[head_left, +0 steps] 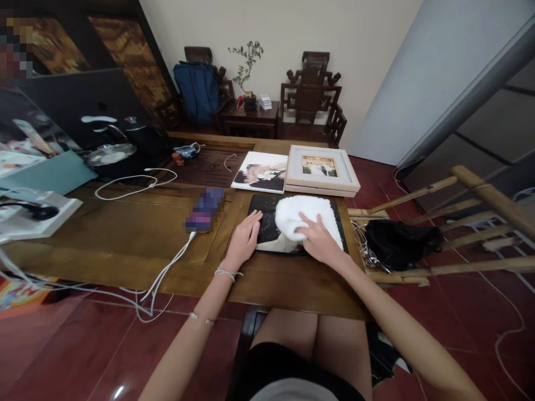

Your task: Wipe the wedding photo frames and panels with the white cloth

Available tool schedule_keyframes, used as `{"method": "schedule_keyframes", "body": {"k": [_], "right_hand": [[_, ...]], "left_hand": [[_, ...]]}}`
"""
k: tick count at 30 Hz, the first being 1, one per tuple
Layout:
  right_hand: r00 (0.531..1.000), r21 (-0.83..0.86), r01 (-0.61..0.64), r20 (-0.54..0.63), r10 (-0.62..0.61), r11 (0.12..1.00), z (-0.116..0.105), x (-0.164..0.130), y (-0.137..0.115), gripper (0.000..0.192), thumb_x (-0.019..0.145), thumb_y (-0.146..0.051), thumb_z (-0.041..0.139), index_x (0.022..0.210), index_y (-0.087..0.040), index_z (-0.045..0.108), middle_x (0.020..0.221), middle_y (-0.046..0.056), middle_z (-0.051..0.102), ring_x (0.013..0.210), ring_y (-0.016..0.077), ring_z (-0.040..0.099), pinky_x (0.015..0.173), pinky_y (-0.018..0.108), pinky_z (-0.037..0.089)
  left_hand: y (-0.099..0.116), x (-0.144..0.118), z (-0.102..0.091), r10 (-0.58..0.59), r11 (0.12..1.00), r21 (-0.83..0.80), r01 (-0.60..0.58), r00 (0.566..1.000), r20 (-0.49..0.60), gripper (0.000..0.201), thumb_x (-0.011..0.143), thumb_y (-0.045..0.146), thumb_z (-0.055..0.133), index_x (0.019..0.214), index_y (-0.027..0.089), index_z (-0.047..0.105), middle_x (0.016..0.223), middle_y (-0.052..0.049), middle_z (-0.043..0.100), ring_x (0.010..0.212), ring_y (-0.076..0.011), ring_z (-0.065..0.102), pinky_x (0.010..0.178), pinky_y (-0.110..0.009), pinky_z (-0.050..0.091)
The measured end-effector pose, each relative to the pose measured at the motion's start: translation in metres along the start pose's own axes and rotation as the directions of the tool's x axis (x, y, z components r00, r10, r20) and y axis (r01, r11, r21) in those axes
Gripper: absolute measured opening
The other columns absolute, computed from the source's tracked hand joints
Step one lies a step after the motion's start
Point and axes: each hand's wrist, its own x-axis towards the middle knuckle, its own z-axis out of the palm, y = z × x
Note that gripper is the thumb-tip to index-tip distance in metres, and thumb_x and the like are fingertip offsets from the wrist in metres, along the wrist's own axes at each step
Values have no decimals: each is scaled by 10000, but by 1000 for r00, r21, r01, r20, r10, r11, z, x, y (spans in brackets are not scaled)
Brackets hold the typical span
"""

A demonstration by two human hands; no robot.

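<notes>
Table (137, 234) before person. Near edge, centre-right: panel (267, 225) flat on table. Cloth (307, 217) on panel, right half. Left hand (244, 239) flat on panel's left edge; right hand (320, 242) on cloth's near side. Behind panel: print (261, 171) left, frame (321, 170) right, just beside each other. Phone (204, 209) left of panel, cable (167, 273) running off near edge. Pots (121, 147) far left, behind. Chairs (311, 94) behind table, against wall. Rack (460, 223) right of table, bag (401, 242) on it.
</notes>
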Motion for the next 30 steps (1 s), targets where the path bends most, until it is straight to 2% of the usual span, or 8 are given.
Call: {"method": "schedule_keyframes", "body": {"k": [3,7,11,16,20,22,26,30], "right_hand": [[995,-3,-96,-39,96,995,2,43,-3,573,713,-36,360,1224,-180,575,1315,135,525,1371,316,215,1012,706,111],[998,105,-24,-53,30,994,7,101,-28,578,726,-55,366,1231,-244,572,1255,90,585,1326,310,310,987,718,134],[998,183,13,-68,-1,983,13,120,-36,546,722,-56,371,1178,-241,609,1262,62,590,1289,292,382,1012,688,101],[994,172,76,-95,-60,982,3,76,17,534,656,-16,358,1057,-207,655,1243,47,607,1310,244,373,1071,613,24],[985,76,-49,-159,61,996,-14,24,75,491,649,-13,350,1014,-159,645,1282,100,570,1316,251,364,1076,624,58],[982,-4,-78,-174,76,997,-16,-3,85,491,663,-8,346,1040,-141,631,1352,122,500,1353,264,288,1071,637,91],[995,-143,21,-90,-34,989,-4,-61,52,485,615,31,351,932,-160,665,1445,63,382,1402,285,88,1061,674,91],[993,-150,115,6,-115,982,9,-107,0,460,579,34,379,839,-189,687,1472,21,330,1403,305,45,1053,699,52]], "left_hand": [[-2,1,0,7,999,40,-7,1000,-8,361,937,268,371,1216,155,570,1286,-105,575,1274,-212,454,1080,-440,366],[-6,1,0,22,997,68,-21,1000,-17,331,910,252,420,1185,179,589,1268,-101,588,1248,-227,484,1062,-468,387],[-9,0,1,24,998,60,-22,999,-27,331,895,231,425,1177,190,593,1264,-93,591,1235,-227,498,1056,-473,395],[-7,0,2,24,998,62,-22,999,-32,328,891,205,424,1173,194,592,1271,-90,587,1246,-223,488,1059,-476,395],[-4,0,2,23,998,61,-21,999,-37,319,893,192,424,1160,183,597,1274,-95,584,1254,-216,479,1063,-462,393],[-3,0,3,19,998,59,-17,999,-41,316,892,190,427,1156,178,599,1276,-98,582,1257,-217,475,1065,-456,390],[-3,-1,3,16,998,60,-13,999,-44,317,893,190,426,1160,173,597,1284,-103,575,1263,-217,468,1070,-452,384],[-3,-1,3,22,998,61,-20,999,-37,320,896,188,420,1163,175,596,1286,-103,574,1264,-221,466,1069,-464,383]]}}
